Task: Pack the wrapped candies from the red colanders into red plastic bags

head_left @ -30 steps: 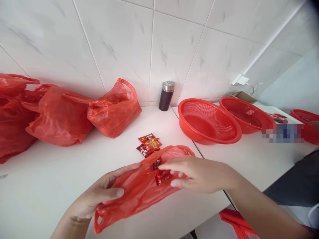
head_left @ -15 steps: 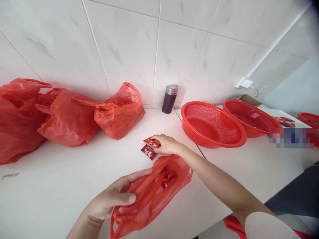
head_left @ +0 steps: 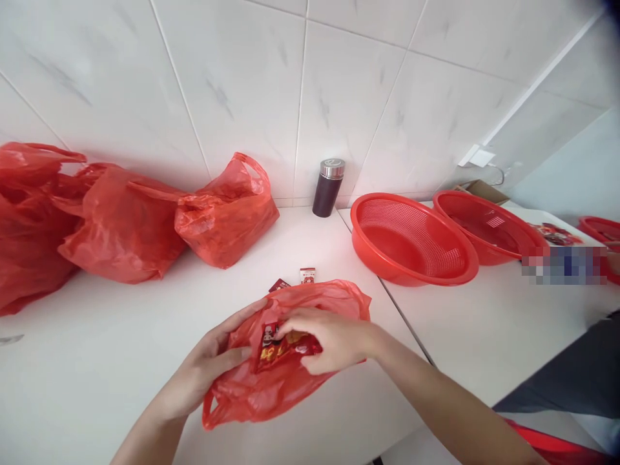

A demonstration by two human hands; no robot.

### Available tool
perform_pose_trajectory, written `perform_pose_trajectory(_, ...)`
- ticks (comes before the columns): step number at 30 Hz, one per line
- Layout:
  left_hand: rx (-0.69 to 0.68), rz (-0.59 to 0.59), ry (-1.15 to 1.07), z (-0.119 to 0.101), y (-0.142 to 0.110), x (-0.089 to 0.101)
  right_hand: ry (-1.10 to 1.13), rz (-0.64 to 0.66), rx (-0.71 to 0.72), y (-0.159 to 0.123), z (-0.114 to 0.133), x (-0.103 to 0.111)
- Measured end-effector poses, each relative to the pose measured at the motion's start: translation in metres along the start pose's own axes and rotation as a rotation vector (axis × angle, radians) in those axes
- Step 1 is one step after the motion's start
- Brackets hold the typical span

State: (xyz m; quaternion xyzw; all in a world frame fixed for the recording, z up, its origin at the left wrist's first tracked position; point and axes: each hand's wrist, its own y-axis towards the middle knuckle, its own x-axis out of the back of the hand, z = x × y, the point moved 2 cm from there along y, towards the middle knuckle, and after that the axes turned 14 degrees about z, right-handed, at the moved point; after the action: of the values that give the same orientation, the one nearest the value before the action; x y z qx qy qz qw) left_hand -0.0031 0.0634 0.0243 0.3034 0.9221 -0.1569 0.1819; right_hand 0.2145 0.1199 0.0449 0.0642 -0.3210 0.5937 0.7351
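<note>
A small red plastic bag lies on the white table in front of me. My left hand grips the bag's near edge and holds its mouth apart. My right hand is closed on a red snack packet right at the bag's mouth. Two small sweet packets lie on the table just behind the bag: a dark red packet and a red-and-white packet.
Three full red bags stand against the tiled wall at the left. A dark flask stands at the wall. Red colander baskets sit at the right, one beyond the other. Another person's dark clothing shows at the right edge.
My right hand reached out to the packets behind the bag, took one and brought it back to the bag's mouth. Fewer packets lie on the table. My left hand kept hold of the bag.
</note>
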Motion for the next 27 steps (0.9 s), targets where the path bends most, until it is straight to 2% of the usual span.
perform_pose_trajectory(2, 0.046, -0.018, 0.241, -0.003, -0.005, 0.004, -0.193, -0.081, -0.074, 0.007, 0.000, -0.011)
perform_pose_trajectory(4, 0.079, -0.008, 0.426, -0.006, -0.013, 0.006, -0.230, -0.082, -0.086, 0.002, 0.008, -0.013)
perform_pose_trajectory(7, 0.125, -0.053, 0.486, -0.006, -0.029, 0.009, -0.090, -0.060, 0.003, -0.015, 0.031, 0.005)
perform_pose_trajectory(9, 0.203, -0.176, 0.477, -0.001, -0.039, 0.011, -0.057, -0.205, 0.004, -0.019, 0.039, 0.028)
perform_pose_trajectory(10, 0.239, -0.250, 0.485, 0.002, -0.044, 0.012, -0.089, -0.308, -0.060, -0.016, 0.037, 0.039)
perform_pose_trajectory(12, 0.268, -0.378, 0.527, 0.011, -0.051, 0.011, -0.224, -0.428, -0.344, 0.000, 0.021, 0.058)
perform_pose_trajectory(13, 0.253, -0.430, 0.544, 0.016, -0.055, 0.010, -0.299, -0.420, -0.511, 0.013, 0.010, 0.063)
perform_pose_trajectory(14, 0.235, -0.468, 0.550, 0.021, -0.059, 0.008, -0.348, -0.347, -0.663, 0.026, -0.003, 0.065)
perform_pose_trajectory(16, 0.230, -0.527, 0.540, 0.031, -0.066, 0.006, -0.375, -0.255, -0.758, 0.053, -0.022, 0.064)
perform_pose_trajectory(18, 0.263, -0.539, 0.537, 0.040, -0.074, 0.004, -0.371, -0.211, -0.706, 0.073, -0.031, 0.057)
perform_pose_trajectory(21, 0.306, -0.452, 0.543, 0.049, -0.082, 0.002, -0.343, -0.155, -0.577, 0.086, -0.033, 0.047)
perform_pose_trajectory(24, 0.230, -0.426, 0.527, 0.048, -0.082, -0.001, -0.245, -0.120, -0.488, 0.086, -0.040, 0.048)
perform_pose_trajectory(27, 0.133, -0.461, 0.482, 0.041, -0.074, -0.007, -0.100, -0.154, -0.457, 0.076, -0.051, 0.064)
